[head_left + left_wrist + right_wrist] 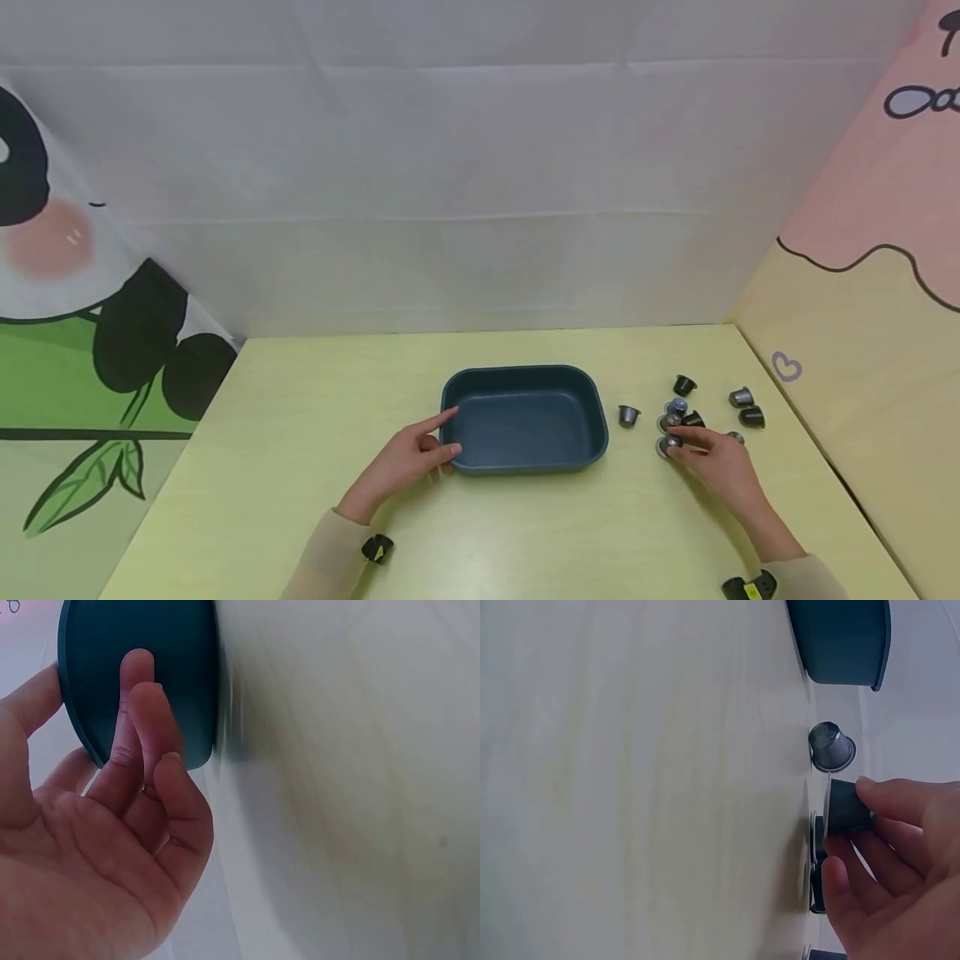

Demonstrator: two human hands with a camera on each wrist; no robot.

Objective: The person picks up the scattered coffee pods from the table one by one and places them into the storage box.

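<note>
My left hand [411, 458] grips the left end of a dark blue rectangular dish [525, 468], thumb and index finger over its rim. In the left wrist view, other fingers of that hand [112, 825] lie along the dish's outer wall [184, 667]. On the right, my right hand [716, 467] pinches a dark coffee capsule [847, 806] between thumb and fingers, its wide flange facing the tabletop. Several more capsules stand close by, among them a grey one [628, 416] between the dish and the hand, and a black one [684, 385] farther back.
A silver capsule [741, 397] and a black capsule [752, 417] lie toward the right edge of the pale wooden table [525, 542]. A white cloth wall [480, 167] rises behind the table. Printed panels [862, 350] flank it on both sides.
</note>
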